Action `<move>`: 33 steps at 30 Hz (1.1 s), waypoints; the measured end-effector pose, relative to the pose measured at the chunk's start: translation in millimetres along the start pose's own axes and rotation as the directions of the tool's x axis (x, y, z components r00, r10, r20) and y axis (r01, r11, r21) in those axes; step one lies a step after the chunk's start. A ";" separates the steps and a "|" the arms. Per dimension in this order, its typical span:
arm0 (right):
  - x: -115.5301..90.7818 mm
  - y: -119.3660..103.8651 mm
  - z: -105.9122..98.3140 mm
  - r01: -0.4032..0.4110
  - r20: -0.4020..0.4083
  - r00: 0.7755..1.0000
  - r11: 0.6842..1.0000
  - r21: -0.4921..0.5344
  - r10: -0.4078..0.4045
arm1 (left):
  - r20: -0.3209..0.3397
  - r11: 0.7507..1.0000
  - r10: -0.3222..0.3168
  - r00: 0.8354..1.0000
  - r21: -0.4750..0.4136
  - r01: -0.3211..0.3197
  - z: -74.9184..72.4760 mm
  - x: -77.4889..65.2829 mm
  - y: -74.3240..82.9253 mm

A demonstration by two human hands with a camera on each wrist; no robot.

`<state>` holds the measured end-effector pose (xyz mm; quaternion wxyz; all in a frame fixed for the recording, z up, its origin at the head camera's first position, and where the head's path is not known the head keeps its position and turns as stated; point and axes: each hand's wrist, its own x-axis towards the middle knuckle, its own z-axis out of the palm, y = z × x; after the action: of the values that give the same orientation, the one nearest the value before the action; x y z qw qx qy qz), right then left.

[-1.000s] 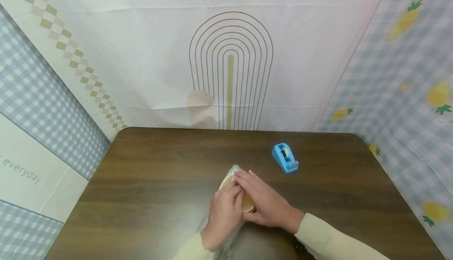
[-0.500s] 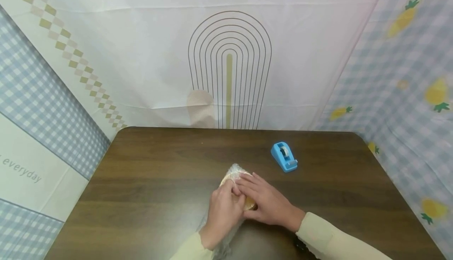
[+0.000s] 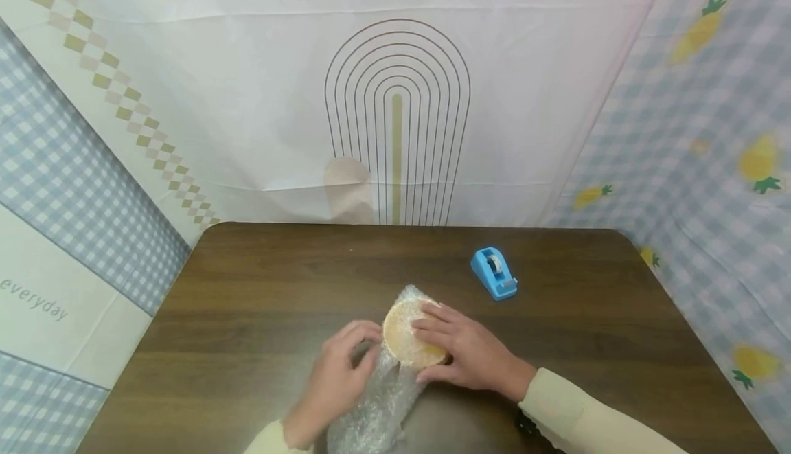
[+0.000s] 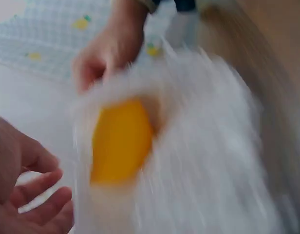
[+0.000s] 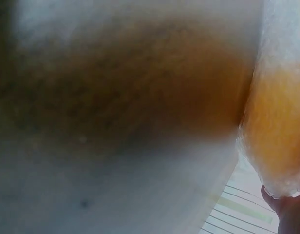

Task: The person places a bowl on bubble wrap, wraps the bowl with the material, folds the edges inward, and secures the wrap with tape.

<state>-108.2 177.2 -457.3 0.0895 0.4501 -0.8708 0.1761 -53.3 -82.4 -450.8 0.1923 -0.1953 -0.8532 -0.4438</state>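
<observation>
A round yellow-orange object [image 3: 400, 341], its kind hidden by the clear bubble wrap [image 3: 371, 413] about it, stands on the table in front of me. My right hand [image 3: 469, 351] holds it from the right, fingers across its top and thumb at the near edge. To its left is my left hand [image 3: 340, 365], fingers loosely bent, fingertips close to the object's rim. In the left wrist view the left hand [image 4: 28, 180] appears apart from the blurred wrap, nothing between its fingers. The right wrist view is mostly blurred, with the wrapped orange side [image 5: 279, 122] at its right.
A blue tape dispenser [image 3: 494, 273] stands on the brown wooden table [image 3: 278, 282], beyond the right hand. The wrap's loose tail trails toward the near edge. Patterned cloths [image 3: 247, 97] hang behind and at both sides.
My left hand has let go of the wrapped top and moved left and nearer, uncovering the round yellow face and the wrap's tail. The right hand stays on the object.
</observation>
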 end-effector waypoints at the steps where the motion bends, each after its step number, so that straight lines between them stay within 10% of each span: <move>1: 0.3 0.1 -0.5 -0.002 0.002 1.000 1.000 -0.003 0.002 | 0.022 0.996 0.051 0.998 0.073 -0.053 -6.1 -4.1 -5.1; 7: 0.7 1.9 -0.9 -0.002 0.004 1.000 1.000 -0.012 0.002 | 0.300 0.893 0.227 0.927 0.316 -0.321 -35.5 -27.7 -28.7; 17: 1.4 2.5 -2.4 -0.016 0.017 1.000 1.000 0.007 0.016 | 0.539 0.825 0.238 0.808 0.326 -0.461 -52.0 -35.9 -35.0; 25: 3.0 2.6 -2.8 -0.012 0.022 1.000 1.000 0.006 0.011 | 0.508 0.822 0.346 0.789 0.241 -0.516 -49.6 -22.8 -33.7; 33: 4.2 3.6 -3.5 -0.010 0.038 0.999 1.000 -0.006 0.010 | 0.495 0.910 0.329 0.805 0.060 -0.409 -40.3 0.8 -30.4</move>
<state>-113.6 177.4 -453.5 0.0735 0.4487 -0.8751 0.1657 -63.1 -132.0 -449.7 0.0761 -0.4438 -0.8528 -0.2646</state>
